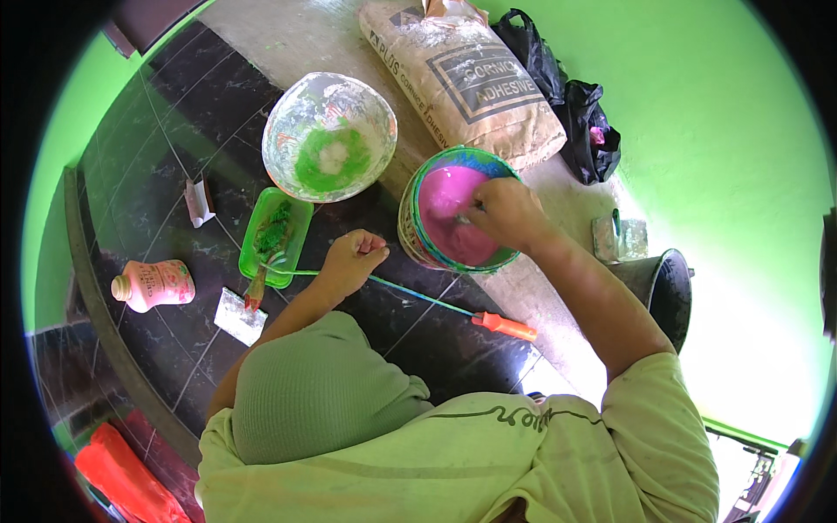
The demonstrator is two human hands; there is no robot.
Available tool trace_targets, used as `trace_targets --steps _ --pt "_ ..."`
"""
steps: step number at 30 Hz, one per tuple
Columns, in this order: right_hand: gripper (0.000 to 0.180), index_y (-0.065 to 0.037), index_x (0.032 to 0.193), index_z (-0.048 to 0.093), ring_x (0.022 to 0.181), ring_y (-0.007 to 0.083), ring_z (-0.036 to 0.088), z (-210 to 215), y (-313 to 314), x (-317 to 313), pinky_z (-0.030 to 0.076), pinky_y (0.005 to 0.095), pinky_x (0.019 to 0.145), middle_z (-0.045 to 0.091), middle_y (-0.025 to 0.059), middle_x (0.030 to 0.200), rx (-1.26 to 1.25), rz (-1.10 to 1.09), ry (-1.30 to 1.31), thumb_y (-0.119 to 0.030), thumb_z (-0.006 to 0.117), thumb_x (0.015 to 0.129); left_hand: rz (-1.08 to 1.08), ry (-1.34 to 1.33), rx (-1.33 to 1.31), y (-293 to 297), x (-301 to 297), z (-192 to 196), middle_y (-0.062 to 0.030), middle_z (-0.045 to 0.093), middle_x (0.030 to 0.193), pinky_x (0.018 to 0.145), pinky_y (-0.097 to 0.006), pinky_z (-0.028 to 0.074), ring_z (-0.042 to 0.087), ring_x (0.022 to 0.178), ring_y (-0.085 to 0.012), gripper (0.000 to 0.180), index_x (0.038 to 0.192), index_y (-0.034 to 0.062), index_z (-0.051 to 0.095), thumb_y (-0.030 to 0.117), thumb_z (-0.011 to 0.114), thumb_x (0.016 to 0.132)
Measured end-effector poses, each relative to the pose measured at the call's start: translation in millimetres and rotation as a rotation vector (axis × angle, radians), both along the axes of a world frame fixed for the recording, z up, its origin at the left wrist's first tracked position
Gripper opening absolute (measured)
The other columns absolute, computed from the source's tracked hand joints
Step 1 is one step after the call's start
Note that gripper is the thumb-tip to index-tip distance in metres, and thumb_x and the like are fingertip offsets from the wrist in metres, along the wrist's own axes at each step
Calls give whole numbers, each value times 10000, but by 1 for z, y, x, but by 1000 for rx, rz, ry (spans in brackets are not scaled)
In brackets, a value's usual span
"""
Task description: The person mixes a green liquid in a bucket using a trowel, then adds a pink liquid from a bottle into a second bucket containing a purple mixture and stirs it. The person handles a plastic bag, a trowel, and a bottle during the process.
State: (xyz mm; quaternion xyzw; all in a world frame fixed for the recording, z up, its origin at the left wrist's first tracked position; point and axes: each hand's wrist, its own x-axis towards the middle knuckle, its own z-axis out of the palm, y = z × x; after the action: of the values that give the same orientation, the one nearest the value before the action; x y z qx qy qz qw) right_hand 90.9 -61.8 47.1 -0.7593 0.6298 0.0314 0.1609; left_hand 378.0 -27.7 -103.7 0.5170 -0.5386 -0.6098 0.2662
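My right hand is over a round bucket of pink paint, its fingers closed at the paint's surface. A small dark thing shows by the fingertips, too unclear to name. To the left of the bucket, my left hand hovers with its fingers curled together and nothing visible in them. Beneath it runs the thin rod of a paint roller with an orange handle. Its green roller head appears to lie in a green tray, where a paintbrush rests on the near edge.
Beyond the tray stands a white basin smeared green inside. A large adhesive sack and black plastic bags lie along the green wall. A pink bottle is at left; a black bucket stands right of my right arm.
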Motion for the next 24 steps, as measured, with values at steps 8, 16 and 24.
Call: trace_targets --steps 8,16,24 --pt "210 -90 899 780 898 315 767 -33 -21 0 604 468 783 768 174 946 -168 134 333 -180 591 909 -10 20 -9 0 -2 2 -53 684 872 748 -296 522 618 792 -126 237 1001 -8 703 184 786 889" --pt "231 -52 886 775 885 402 740 -7 -6 -1 584 503 800 747 220 918 145 83 317 -263 688 852 -6 5 7 1 2 10 -56 683 882 754 -291 523 620 799 -130 231 1002 -8 700 179 781 891" --pt "233 -72 914 774 909 358 742 -5 -16 21 582 498 810 750 174 912 11 66 197 -284 700 848 -77 -4 -40 2 0 2 -30 662 878 686 -257 516 609 755 -95 217 1086 -9 659 145 734 953"
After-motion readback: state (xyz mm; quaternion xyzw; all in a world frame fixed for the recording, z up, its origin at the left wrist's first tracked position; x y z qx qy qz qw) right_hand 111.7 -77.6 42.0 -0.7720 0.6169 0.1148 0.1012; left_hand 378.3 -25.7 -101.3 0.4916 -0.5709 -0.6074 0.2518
